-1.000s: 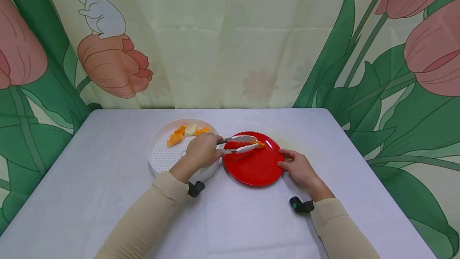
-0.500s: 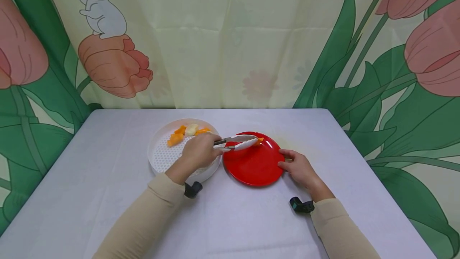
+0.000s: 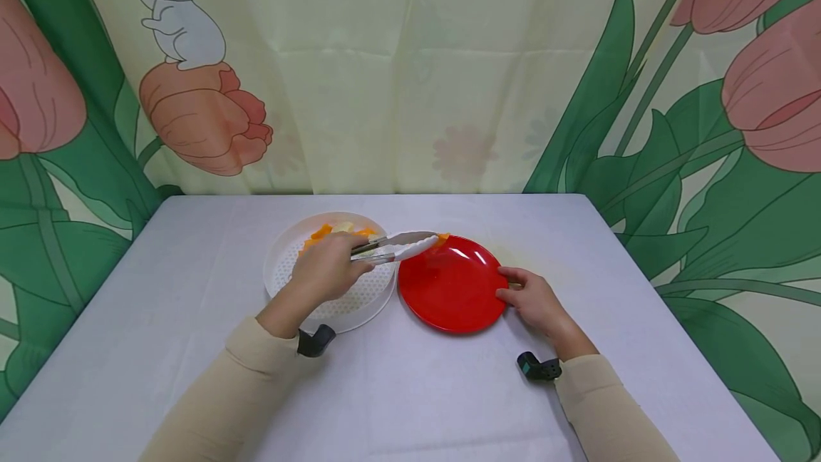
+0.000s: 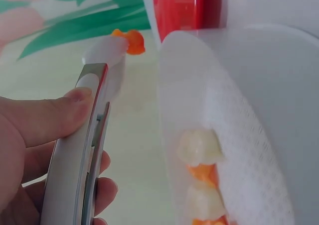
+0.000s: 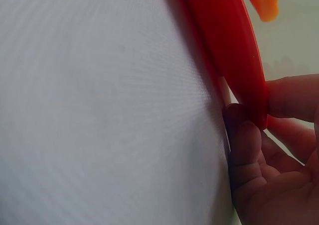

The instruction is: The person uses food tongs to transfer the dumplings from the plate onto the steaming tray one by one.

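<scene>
My left hand (image 3: 326,268) grips a pair of metal tongs (image 3: 385,242) with white tips. Pinched in those tips is a small orange dumpling-like piece (image 4: 134,42), raised above the far left rim of the red plate (image 3: 452,294). Beneath the left hand lies a round white tray (image 3: 359,321) with a dotted liner. Pale pieces (image 4: 200,146) and orange pieces (image 4: 205,173) sit along its far side, partly covered by the hand in the head view. At the plate's right edge, my right hand (image 3: 534,299) pinches the rim between thumb and fingers.
A white cloth (image 3: 410,398) covers the table. Tray and plate stand side by side, their rims close together. Behind the table's far edge hangs a printed curtain (image 3: 398,91) with tulips. Each wrist carries a black camera (image 3: 539,367).
The left hand has moved left and the tongs have lifted the orange piece from over the red plate to above its far left rim. The right hand and plate stay put.
</scene>
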The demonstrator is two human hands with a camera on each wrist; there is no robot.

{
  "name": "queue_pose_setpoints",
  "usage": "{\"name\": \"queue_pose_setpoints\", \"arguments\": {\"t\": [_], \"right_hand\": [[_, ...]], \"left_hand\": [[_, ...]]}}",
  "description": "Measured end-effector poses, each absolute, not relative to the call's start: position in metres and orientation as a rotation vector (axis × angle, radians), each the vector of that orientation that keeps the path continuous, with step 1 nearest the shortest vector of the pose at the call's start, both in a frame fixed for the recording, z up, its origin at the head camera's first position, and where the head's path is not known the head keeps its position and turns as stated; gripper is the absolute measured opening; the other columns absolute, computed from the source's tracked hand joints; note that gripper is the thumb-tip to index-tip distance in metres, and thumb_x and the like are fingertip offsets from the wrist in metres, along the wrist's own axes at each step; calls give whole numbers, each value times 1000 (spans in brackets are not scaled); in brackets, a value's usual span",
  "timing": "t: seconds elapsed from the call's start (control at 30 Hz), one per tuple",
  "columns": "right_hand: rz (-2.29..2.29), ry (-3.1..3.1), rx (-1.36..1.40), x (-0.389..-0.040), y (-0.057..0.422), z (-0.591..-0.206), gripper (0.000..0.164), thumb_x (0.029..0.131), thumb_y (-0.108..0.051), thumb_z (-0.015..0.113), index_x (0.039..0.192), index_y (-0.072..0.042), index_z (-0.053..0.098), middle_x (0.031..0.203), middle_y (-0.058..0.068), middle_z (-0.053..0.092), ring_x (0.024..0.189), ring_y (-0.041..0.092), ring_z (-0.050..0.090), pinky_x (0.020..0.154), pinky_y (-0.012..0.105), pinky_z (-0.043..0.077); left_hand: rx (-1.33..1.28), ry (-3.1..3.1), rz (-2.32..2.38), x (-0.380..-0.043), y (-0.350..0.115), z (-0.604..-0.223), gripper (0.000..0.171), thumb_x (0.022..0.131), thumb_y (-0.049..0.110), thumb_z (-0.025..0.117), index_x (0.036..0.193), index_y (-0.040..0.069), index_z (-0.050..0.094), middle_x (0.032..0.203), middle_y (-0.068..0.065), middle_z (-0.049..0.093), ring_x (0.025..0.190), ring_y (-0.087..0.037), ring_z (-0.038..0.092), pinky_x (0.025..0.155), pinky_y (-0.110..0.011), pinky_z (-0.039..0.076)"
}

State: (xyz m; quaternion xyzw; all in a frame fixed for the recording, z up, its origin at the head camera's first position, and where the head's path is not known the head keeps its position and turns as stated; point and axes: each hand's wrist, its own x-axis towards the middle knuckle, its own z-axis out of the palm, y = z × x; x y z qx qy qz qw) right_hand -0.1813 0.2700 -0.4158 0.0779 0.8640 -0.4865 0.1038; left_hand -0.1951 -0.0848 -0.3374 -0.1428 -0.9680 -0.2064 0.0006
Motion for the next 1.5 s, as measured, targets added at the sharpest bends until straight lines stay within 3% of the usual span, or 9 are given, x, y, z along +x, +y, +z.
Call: {"name": "queue_pose_setpoints", "arguments": {"t": [0.37, 1.07, 1.5], "right_hand": [[-1438, 2535, 228, -180, 270, -416, 60, 96, -12, 66, 150, -3, 42, 148, 22, 43, 127, 38, 46, 90, 35, 54], [-1433, 2549, 208, -183, 272, -418, 60, 96, -13, 65, 150, -3, 42, 148, 22, 42, 128, 38, 46, 92, 37, 53], [-1442, 2540, 215, -183, 272, -418, 60, 96, -13, 66, 150, -3, 41, 148, 22, 42, 127, 38, 46, 92, 37, 53]], "left_hand": [[-362, -3016, -588, -182, -119, -333, 47, 86, 27, 81, 127, 7, 69, 113, -11, 69, 96, -28, 60, 70, -45, 51], [-145, -3064, -611, -161, -178, -332, 53, 87, 22, 80, 131, 0, 63, 121, -22, 64, 90, -32, 58, 57, -34, 46], [-76, -3085, -620, -156, -199, -340, 55, 89, 25, 77, 133, -4, 60, 122, -27, 63, 90, -34, 58, 59, -40, 47]]}}
